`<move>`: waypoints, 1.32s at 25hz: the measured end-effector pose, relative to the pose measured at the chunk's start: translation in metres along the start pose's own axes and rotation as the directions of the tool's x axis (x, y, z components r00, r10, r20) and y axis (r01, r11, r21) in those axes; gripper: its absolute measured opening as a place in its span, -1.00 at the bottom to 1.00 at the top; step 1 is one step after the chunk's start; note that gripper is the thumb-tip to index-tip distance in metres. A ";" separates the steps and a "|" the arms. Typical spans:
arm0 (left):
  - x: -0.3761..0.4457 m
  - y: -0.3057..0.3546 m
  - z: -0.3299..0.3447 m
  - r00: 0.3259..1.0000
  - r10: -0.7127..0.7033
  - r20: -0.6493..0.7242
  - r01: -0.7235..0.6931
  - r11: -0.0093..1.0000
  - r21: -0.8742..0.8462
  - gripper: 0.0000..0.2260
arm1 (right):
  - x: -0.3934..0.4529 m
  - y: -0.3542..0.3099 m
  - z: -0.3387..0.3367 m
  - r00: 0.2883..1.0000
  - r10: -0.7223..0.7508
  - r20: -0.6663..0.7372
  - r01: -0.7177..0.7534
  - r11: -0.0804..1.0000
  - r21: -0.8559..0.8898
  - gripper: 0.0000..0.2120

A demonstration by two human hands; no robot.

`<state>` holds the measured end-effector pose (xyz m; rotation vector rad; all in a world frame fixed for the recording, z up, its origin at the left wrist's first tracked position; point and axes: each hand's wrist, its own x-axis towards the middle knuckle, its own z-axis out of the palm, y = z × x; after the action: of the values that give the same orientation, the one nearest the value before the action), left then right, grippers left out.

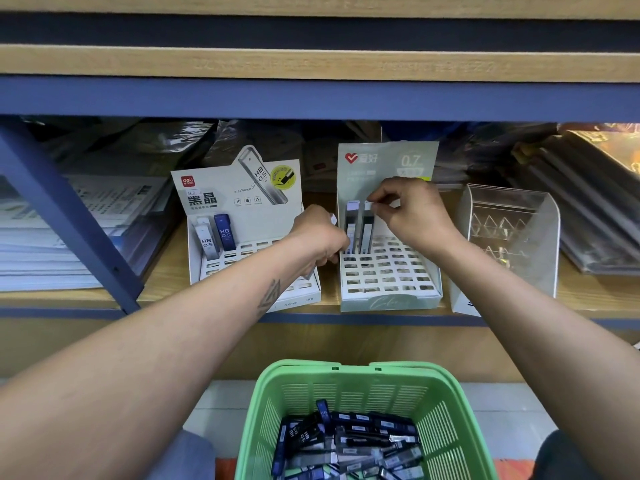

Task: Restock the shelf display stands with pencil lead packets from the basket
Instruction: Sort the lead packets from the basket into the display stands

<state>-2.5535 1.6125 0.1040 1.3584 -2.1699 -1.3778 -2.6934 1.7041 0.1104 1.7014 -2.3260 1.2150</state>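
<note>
— While the right hand (412, 216) is pinching a packet (366, 226) by its top, seating it in the green stand (391, 271), is it handling easily?

— Probably: light, stiff, slick. The left hand (320, 237), beside that stand, is gripping spares (333, 220); the basket (446, 410) is waiting below it.

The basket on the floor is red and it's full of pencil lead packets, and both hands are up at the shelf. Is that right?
Nearly. The basket is green, not red, as the head view shows. The rest holds: it is full of pencil lead packets, and both hands are up at the shelf, the right hand pinching a packet in the 0.7 display stand and the left hand beside it.
</note>
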 end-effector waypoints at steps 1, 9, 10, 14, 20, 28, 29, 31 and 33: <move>0.000 0.000 -0.001 1.000 0.002 -0.001 -0.002 1.000 0.003 -0.42 | 0.000 0.000 0.000 1.000 -0.008 -0.001 0.008 1.000 -0.021 -0.91; 0.001 -0.002 -0.002 1.000 0.000 -0.002 0.000 1.000 0.030 -0.52 | -0.001 -0.002 -0.001 1.000 -0.006 0.025 0.007 1.000 -0.007 -0.90; 0.001 -0.003 -0.002 1.000 0.002 0.002 -0.002 1.000 0.030 -0.54 | 0.000 -0.003 -0.002 1.000 -0.008 0.018 0.008 1.000 -0.007 -0.90; 0.002 -0.003 -0.003 1.000 -0.005 0.009 0.004 1.000 0.024 -0.54 | -0.001 -0.004 -0.002 0.999 0.003 0.034 -0.003 1.000 0.000 -0.89; -0.004 -0.002 -0.007 0.998 0.002 0.058 -0.005 0.999 0.042 -0.55 | -0.003 -0.004 -0.003 0.999 -0.008 0.035 0.011 0.998 -0.060 -0.88; -0.026 -0.013 -0.051 0.873 0.140 0.468 0.013 0.951 -0.309 -0.74 | -0.010 -0.064 -0.006 0.950 -0.011 0.311 -0.078 0.960 0.271 -0.80; -0.031 -0.015 -0.055 0.849 0.168 0.502 0.010 0.943 -0.332 -0.74 | -0.013 -0.069 0.000 0.932 -0.023 0.361 -0.103 0.940 0.325 -0.79; -0.035 -0.019 -0.060 0.806 0.217 0.551 -0.005 0.933 -0.360 -0.76 | -0.016 -0.072 0.010 0.931 -0.024 0.365 -0.151 0.883 0.444 -0.84; -0.038 -0.024 -0.072 0.796 0.214 0.566 0.017 0.927 -0.375 -0.80 | -0.015 -0.071 0.015 0.938 0.030 0.345 -0.220 0.821 0.528 -0.88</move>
<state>-2.4752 1.5972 0.1325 0.7059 -2.1060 -2.2626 -2.6226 1.6998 0.1338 2.0720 -2.4472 1.9420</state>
